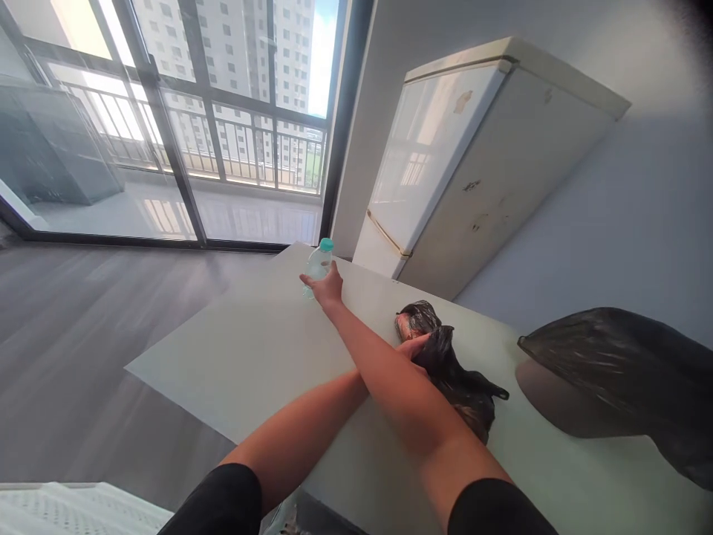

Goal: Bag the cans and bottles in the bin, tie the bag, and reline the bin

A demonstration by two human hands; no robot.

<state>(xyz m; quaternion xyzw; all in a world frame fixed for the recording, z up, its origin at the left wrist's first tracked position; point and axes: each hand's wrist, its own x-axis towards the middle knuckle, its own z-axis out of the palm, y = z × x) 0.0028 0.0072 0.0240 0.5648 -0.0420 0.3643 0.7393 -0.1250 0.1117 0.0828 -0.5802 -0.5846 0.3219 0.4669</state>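
Right hand (327, 288) is stretched out long to twelve o'clock, at the far edge of the white bench (250, 357), and its fingers are wrapped round the lower body of a clear water bottle (317, 261) with a teal cap, thumb showing on the left side. The bottle stands upright and looks nearly empty, so I'd call it light, thin-walled and easy to dent, a bit slick too. The waist below the cap looks the safest place to hold it. The arms are crossed: the left hand (417, 346) slips under the right forearm toward two o'clock, fingertips touching a crumpled black plastic bag (457, 379), soft and floppy. The forearm hides most of that hand, so I can't tell whether it grips or just rests. A bigger black bag (624, 371) lies at three o'clock, and a white refrigerator (473, 171) stands beyond the bench.
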